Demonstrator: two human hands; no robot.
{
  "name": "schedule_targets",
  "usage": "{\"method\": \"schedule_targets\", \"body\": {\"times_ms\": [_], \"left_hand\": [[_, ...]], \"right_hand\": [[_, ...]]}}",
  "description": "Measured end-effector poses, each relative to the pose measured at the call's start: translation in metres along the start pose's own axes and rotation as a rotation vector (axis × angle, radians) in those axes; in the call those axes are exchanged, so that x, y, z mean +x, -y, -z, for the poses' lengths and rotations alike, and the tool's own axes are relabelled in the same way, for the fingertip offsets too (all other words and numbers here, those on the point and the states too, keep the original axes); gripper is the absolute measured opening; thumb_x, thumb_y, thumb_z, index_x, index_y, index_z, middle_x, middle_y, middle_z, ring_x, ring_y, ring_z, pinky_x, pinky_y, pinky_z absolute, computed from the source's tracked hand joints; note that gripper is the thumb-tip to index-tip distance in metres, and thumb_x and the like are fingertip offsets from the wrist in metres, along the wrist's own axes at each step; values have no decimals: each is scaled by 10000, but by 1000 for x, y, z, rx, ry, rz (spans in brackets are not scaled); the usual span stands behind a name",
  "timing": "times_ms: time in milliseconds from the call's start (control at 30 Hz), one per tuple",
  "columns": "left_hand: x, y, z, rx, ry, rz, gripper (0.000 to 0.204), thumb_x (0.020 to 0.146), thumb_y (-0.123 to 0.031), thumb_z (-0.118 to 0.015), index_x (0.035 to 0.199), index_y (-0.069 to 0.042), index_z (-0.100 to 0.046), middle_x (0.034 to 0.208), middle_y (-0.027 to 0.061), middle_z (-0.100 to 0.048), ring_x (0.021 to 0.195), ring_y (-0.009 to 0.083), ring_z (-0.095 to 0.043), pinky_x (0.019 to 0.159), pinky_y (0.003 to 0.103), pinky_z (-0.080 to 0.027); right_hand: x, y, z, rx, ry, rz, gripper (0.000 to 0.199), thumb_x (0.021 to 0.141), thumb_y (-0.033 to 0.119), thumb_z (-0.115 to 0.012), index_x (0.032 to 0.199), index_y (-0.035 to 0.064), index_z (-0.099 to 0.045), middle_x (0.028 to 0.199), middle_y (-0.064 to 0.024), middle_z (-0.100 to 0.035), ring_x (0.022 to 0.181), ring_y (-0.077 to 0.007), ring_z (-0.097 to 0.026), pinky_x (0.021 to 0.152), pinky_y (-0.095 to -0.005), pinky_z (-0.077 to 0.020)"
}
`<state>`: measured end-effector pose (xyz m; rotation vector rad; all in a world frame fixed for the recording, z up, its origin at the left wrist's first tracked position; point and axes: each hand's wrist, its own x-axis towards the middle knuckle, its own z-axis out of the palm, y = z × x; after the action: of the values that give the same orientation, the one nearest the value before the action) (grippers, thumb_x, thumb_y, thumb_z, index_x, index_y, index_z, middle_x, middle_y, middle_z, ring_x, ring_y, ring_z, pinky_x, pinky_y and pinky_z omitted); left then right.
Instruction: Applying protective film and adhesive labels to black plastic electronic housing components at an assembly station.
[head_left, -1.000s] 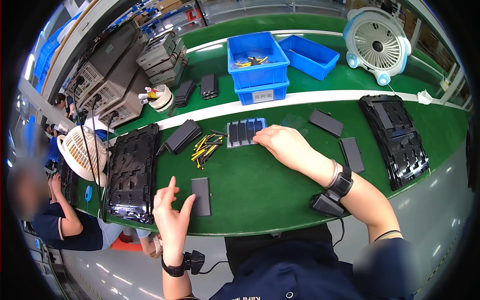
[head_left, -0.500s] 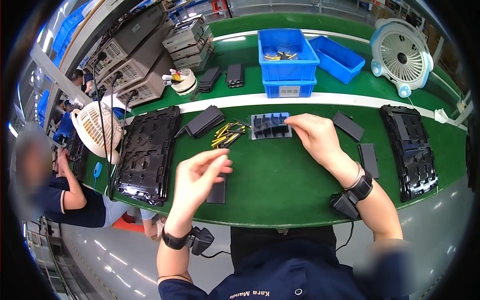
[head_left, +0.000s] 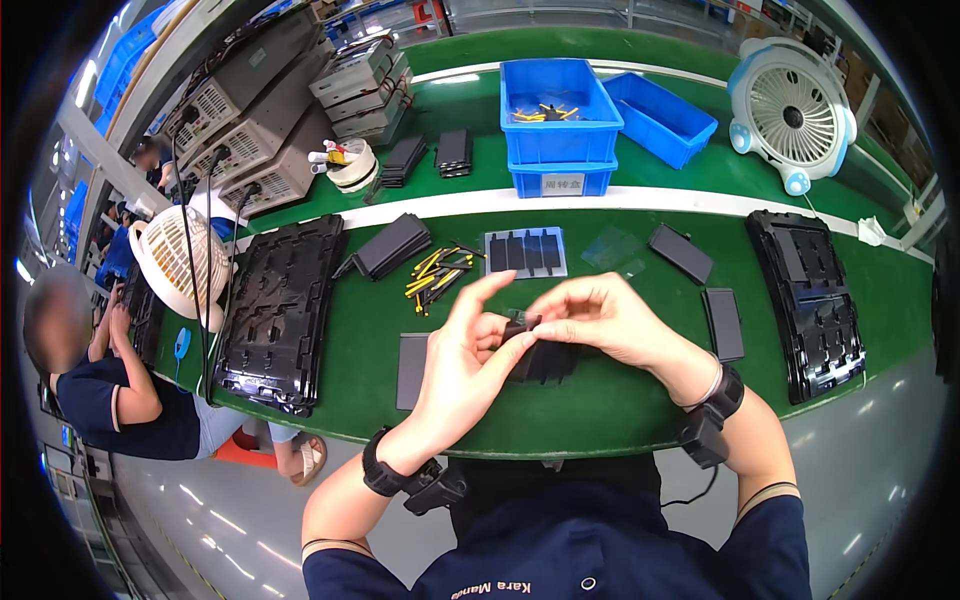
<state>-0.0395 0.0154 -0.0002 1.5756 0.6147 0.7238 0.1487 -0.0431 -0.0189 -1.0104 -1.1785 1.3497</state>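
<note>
My left hand (head_left: 462, 362) and my right hand (head_left: 610, 325) meet over the near middle of the table. Thumbs and fingers of both pinch the upper end of a thin black film piece (head_left: 545, 365), whose darker part hangs below the right fingers. Its exact shape is partly hidden by the hands. Just beyond lies a pale blue backing sheet (head_left: 488, 262) bearing several black adhesive strips (head_left: 533, 255). A crumpled clear film (head_left: 614, 250) rests to its right. At the left hand's side is a dark flat rectangular block (head_left: 411, 370).
Yellow-and-black strips (head_left: 435, 280) are piled beside stacked dark blocks (head_left: 392, 246). Black moulded trays (head_left: 280, 310) flank the work area, another tray (head_left: 812, 300) on the right. Blue bins (head_left: 562, 140) and a fan (head_left: 795, 115) stand beyond. A co-worker (head_left: 130, 370) sits at left.
My right hand has come away from the backing sheet toward me, and my left hand has moved right to join it at the black film. Clear film now lies right of the sheet.
</note>
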Motion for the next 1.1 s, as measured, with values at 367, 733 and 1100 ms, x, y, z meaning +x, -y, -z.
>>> {"method": "schedule_targets", "body": {"times_ms": [367, 733, 1100], "left_hand": [[-4, 3, 15, 687, -143, -395, 122, 718, -86, -730, 838, -70, -711, 877, 61, -585, 829, 182, -550, 700, 305, -456], [-7, 12, 27, 187, -154, 43, 122, 841, -113, -645, 901, -18, -692, 810, 13, -592, 693, 47, -534, 529, 185, -441], [-36, -14, 85, 1068, -338, 129, 706, 568, -306, -848, 1140, 3, -574, 824, 86, -606, 673, 150, -582, 575, 280, -488]], "right_hand": [[-3, -4, -6, -167, 51, 81, 228, 833, 120, -646, 1045, 35, -650, 826, -7, -611, 726, -62, -528, 685, -231, -440], [1, -6, -9, -855, -254, 492, 448, 683, 242, -775, 1071, 66, -640, 990, -67, -644, 915, -225, -567, 876, -354, -419], [4, -9, 51, -1335, -698, 494, 235, 725, -36, -575, 925, 40, -672, 993, -114, -656, 990, -288, -596, 868, -400, -459]]}}
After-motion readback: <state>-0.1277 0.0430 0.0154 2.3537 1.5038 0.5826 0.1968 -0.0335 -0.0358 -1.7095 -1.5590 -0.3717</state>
